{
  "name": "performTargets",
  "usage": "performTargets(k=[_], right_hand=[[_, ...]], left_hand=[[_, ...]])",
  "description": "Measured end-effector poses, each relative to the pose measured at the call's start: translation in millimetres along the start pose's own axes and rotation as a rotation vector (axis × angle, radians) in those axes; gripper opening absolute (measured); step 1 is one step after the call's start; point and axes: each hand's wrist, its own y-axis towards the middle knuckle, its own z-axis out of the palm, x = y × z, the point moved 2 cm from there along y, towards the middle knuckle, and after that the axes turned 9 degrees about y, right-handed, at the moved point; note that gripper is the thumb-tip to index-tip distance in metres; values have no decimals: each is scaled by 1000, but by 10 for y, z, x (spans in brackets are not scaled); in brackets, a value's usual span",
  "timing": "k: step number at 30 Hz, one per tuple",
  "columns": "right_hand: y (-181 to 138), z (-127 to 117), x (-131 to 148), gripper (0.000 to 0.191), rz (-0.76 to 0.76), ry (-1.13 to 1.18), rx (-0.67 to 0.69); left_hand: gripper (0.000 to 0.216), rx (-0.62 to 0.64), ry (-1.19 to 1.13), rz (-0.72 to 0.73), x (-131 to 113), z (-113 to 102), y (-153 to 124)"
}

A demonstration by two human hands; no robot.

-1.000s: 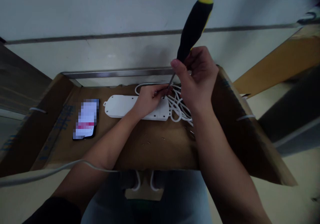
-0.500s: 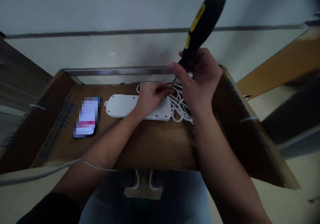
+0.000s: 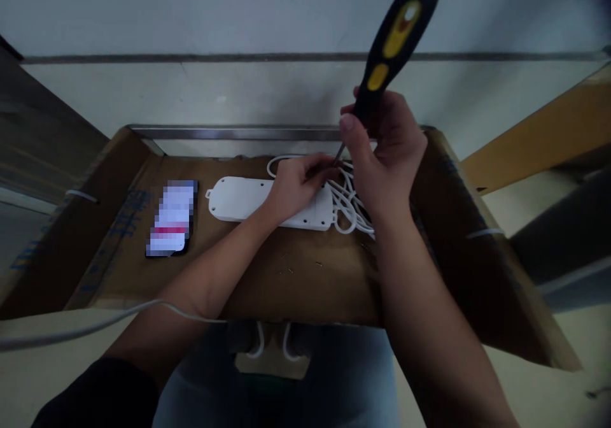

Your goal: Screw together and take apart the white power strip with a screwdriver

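Holding screwdriver (image 3: 401, 33), right hand (image 3: 389, 144) closed around it; left hand (image 3: 298, 183) bunched at its lower end, grip unclear. White power strip (image 3: 241, 195) — nearer left hand, down-left of right — lies lengthwise toward far edge of cardboard tray (image 3: 334, 297).

Two hands (image 3: 292, 189) (image 3: 394, 151), one screwdriver (image 3: 400, 33), one white casing (image 3: 238, 199), one phone (image 3: 172, 218).
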Motion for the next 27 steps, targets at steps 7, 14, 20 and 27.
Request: performTargets(k=[7,14,20,27], right_hand=[[-3,26,17,35,-155,-69,-145],[-29,28,-73,30,-62,-60,10],[1,14,-26,31,-43,-70,10],[-21,-3,-33,22,-106,-131,-147]], left_hand=[[35,-132,-22,-77,104,43,34],[26,-29,-100,-48,58,18,50],[19,-37,-111,-56,58,6,28],[33,-130,-31,-104,91,14,40]])
